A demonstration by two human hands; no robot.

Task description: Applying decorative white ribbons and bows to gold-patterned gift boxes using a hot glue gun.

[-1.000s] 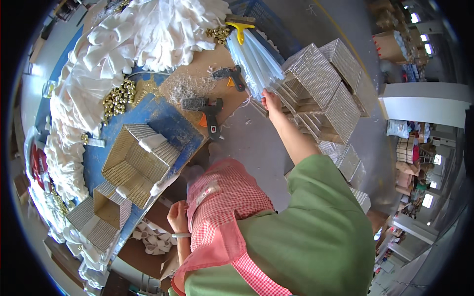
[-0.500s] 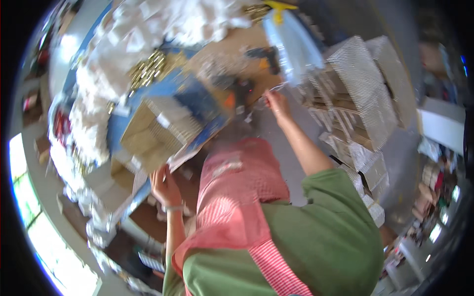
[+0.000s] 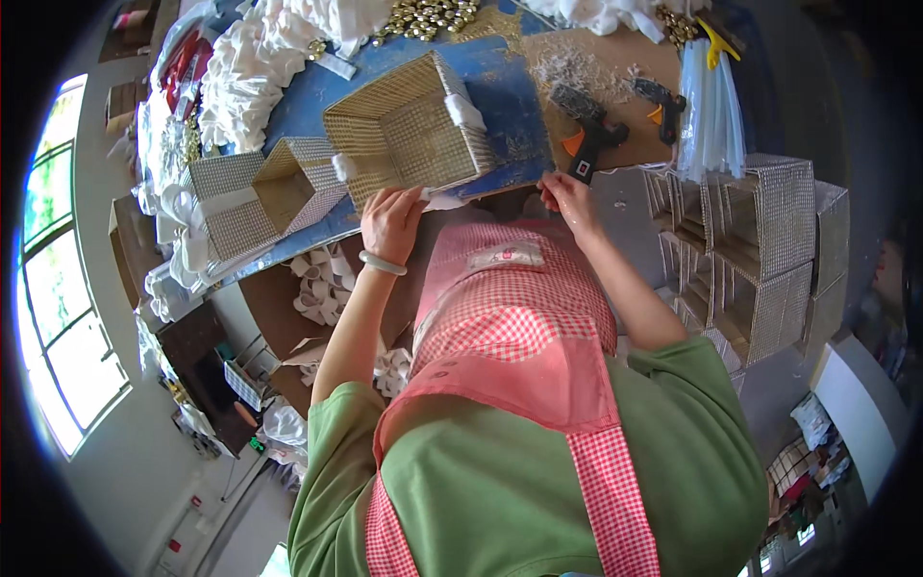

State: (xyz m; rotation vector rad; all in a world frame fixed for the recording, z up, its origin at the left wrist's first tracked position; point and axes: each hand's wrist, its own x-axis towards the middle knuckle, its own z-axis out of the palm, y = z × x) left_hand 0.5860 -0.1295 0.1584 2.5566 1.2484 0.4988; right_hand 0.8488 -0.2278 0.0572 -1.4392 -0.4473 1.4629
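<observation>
Left hand [image 3: 389,226]: fingers curled narrow at the near rim of the woven box, apparently steadying it; whether they also grip the white strip [image 3: 444,201] I cannot tell.
Right hand [image 3: 569,200]: fingertips drawn together by the table's near edge; cannot tell if they hold anything.
Woven box [image 3: 409,125]: on the blue table [image 3: 519,101], mouth facing the person, perhaps for access inside.
Glue guns: 2, right of the box, on cardboard [image 3: 635,146], probably protecting the tabletop.
Translucent sticks [image 3: 710,115]: bundled far right, seemingly for reach.
</observation>
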